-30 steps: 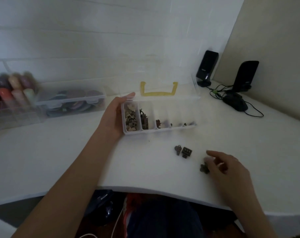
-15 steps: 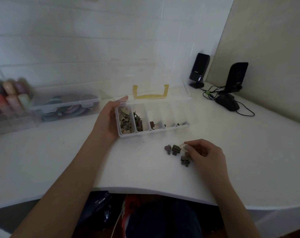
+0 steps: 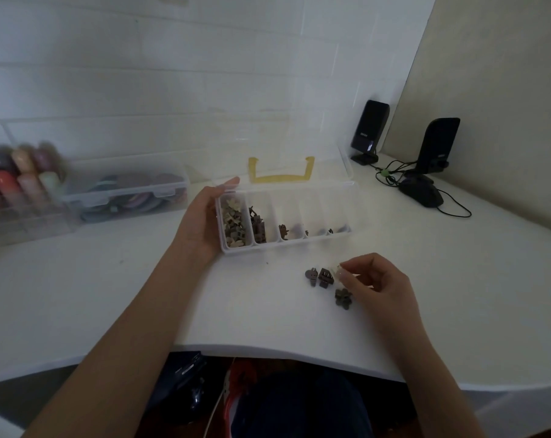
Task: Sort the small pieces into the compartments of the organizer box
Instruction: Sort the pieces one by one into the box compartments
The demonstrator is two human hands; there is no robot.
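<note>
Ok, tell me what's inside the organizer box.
The organizer box has five compartments. The leftmost holds pale tan pieces, the next dark brown pieces, and the other three only a few dark bits near the front wall. Shapes there are too blurred to tell.

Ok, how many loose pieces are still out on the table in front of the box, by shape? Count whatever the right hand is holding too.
Round dark piece: 1
Square dark piece: 1
Flower-shaped dark piece: 1
Pale piece pinched in the right hand, shape unclear: 1
Total: 4
</note>
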